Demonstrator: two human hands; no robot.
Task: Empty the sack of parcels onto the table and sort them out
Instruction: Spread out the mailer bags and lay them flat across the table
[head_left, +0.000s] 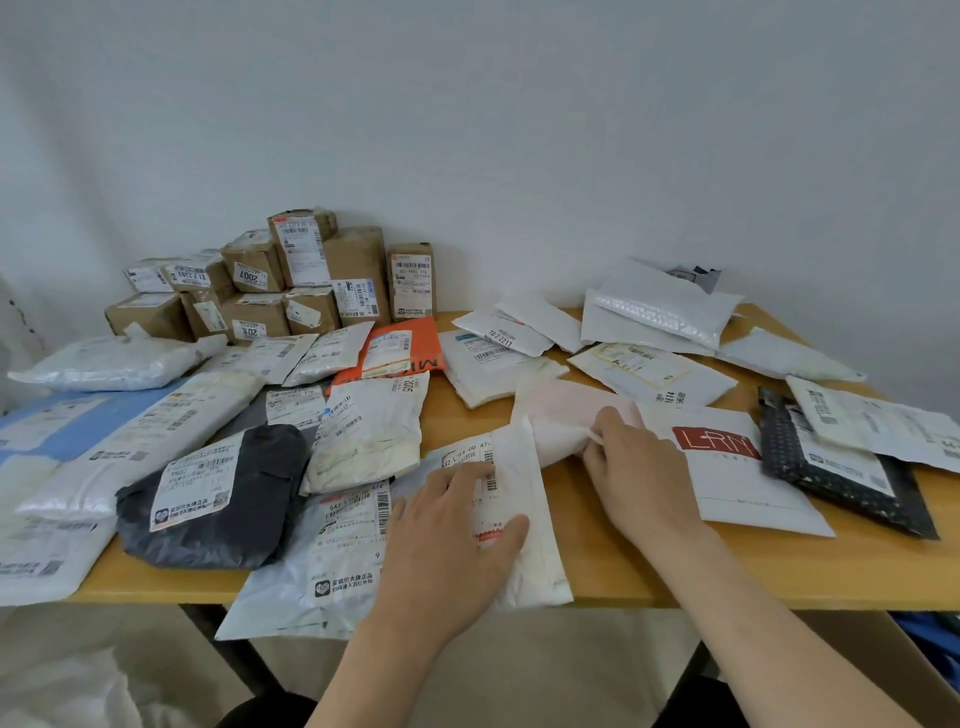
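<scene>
Many parcels lie spread over a wooden table (649, 571). My left hand (457, 530) rests flat, fingers spread, on the label of a white mailer (524, 519) at the front edge. My right hand (631, 462) pinches the edge of a pale pink soft parcel (561, 410) just beyond it. A white envelope with a red logo (727, 467) lies right of that hand. A dark grey bag (223, 499) and a grey-white mailer (311, 566) lie to the left.
Brown cardboard boxes (291, 280) are stacked at the back left against the wall. White bubble mailers (660, 306) pile up at the back right. A black dotted bag (841, 467) lies at the right edge, an orange mailer (400, 348) in the middle.
</scene>
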